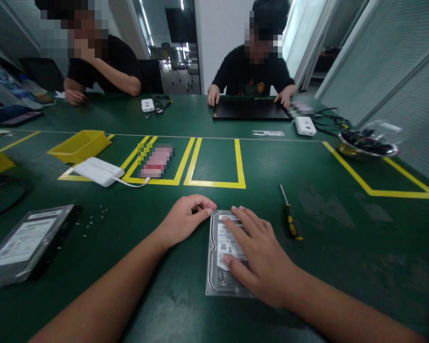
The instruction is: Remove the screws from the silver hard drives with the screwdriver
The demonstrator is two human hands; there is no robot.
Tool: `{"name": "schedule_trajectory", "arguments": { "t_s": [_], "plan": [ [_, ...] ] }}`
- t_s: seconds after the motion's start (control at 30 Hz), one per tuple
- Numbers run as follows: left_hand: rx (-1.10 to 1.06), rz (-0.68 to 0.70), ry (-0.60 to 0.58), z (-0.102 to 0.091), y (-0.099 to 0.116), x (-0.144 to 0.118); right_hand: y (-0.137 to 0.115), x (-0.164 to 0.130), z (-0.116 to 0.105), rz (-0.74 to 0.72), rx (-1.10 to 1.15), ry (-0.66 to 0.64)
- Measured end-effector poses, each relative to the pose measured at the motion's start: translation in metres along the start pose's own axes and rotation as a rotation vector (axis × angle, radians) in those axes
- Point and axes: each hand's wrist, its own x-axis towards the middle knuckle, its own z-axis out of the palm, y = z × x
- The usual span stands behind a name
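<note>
Right hand (259,259) lies flat on the hard drive (219,267) — left hand (186,216) touching its corner.

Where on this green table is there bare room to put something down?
The yellow-taped box ahead of the hands is bare, and so is the mat right of the screwdriver. It is crowded on the left: a second drive, loose screws, a white box and a yellow tray.

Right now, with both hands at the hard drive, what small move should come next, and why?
Probably reach the right hand to the screwdriver. The hard drive lies flat under that hand, the left hand pinches its top corner, and the tool lies untouched just right of it.
</note>
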Motion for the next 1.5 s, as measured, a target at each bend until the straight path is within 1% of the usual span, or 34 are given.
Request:
{"name": "schedule_trajectory", "arguments": {
  "t_s": [0.17, 0.5, 0.73, 0.9, 1.13, 1.23, 1.37, 1.43, 1.5],
  "plan": [
    [-0.013, -0.016, 0.010, 0.002, -0.001, 0.000, 0.001, -0.001, 0.002, -0.009, -0.002, 0.011],
    [-0.032, -0.063, -0.039, 0.000, 0.002, 0.001, 0.000, -0.002, 0.001, -0.007, -0.004, 0.012],
    [-0.036, -0.037, 0.023, 0.001, 0.004, 0.001, -0.001, -0.003, 0.001, -0.008, -0.013, 0.011],
    [0.014, -0.026, 0.001, 0.001, 0.004, 0.001, -0.001, -0.002, 0.001, -0.012, -0.013, 0.017],
    [-0.025, -0.026, -0.002, 0.001, 0.001, 0.001, -0.001, -0.005, 0.002, -0.020, -0.013, 0.015],
    [-0.046, -0.040, 0.015, 0.002, 0.002, 0.000, 0.000, -0.008, 0.003, -0.044, -0.026, 0.054],
    [-0.043, -0.050, 0.010, 0.001, 0.002, 0.000, 0.004, -0.008, -0.003, -0.060, -0.124, 0.200],
    [-0.035, -0.056, -0.004, 0.001, 0.001, 0.000, 0.008, -0.006, -0.012, -0.010, -0.234, 0.257],
    [-0.031, -0.063, -0.015, 0.000, 0.000, -0.001, 0.014, -0.003, -0.021, 0.074, -0.417, 0.273]
  ]
}}
